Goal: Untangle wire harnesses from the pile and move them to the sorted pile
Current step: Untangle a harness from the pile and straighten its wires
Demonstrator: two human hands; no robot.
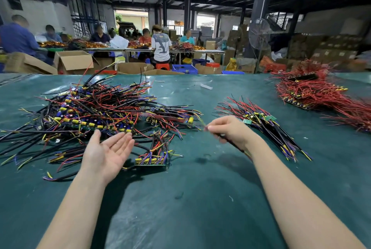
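Head view: left hand (108,154) turns palm up, fingers straight and empty, just short of the tangled pile (96,108) of black, red, blue and yellow leads. Right hand (230,130) fingers pinch a blurred black harness (232,144); the sorted pile (261,120) fans out just beyond them on the green surface (190,198).

The left hand (108,154) lies palm up, fingers straight and close together, thumb out to the side. It holds nothing, and its bare forearm runs back toward the lower left. The right hand (230,130) is knuckles up and well apart from the left, its fingers curled in and its thumb and forefinger pinching a thin black wire (233,144) — the wrist is bent a little, and the bare forearm slopes away to the lower right.
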